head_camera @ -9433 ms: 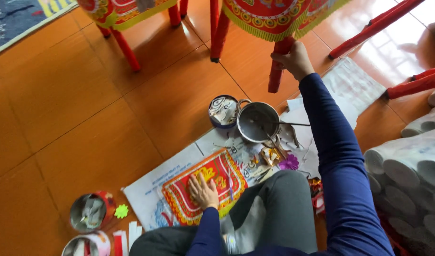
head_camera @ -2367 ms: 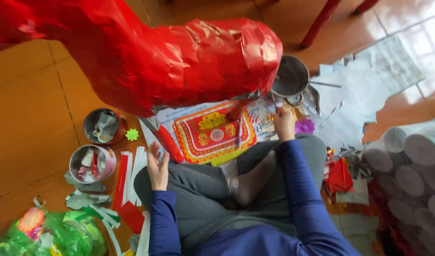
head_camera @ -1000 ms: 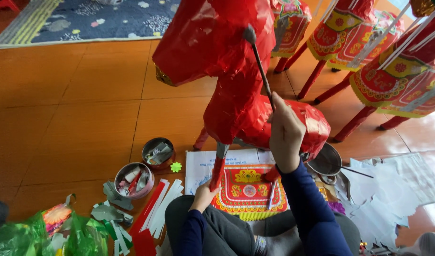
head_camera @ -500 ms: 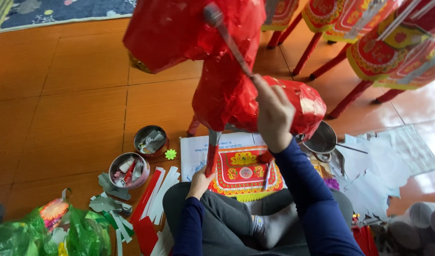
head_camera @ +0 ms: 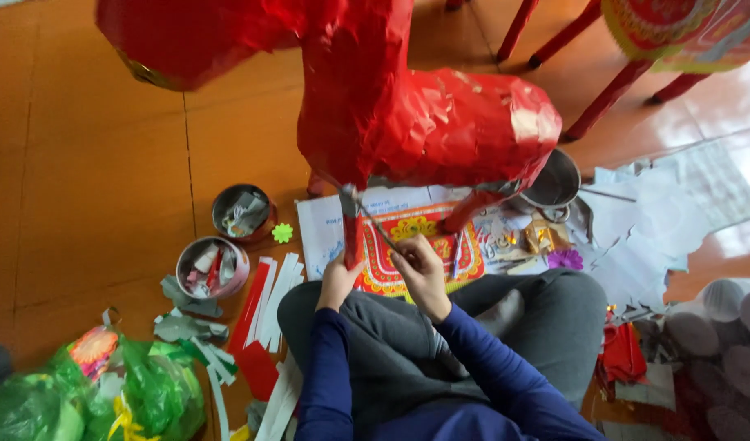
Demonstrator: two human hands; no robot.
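Ideally, the front leg (head_camera: 350,233) of the red paper horse (head_camera: 408,106), standing on the floor just above the patterned sheet (head_camera: 416,249), is kept steadied by the left hand (head_camera: 338,282) closed around it while a thin stick (head_camera: 375,224), apparently pinched in the right hand (head_camera: 420,273), is worked gently along it.

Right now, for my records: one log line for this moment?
left hand: grips horse leg | right hand: holds stick | paper horse: upright
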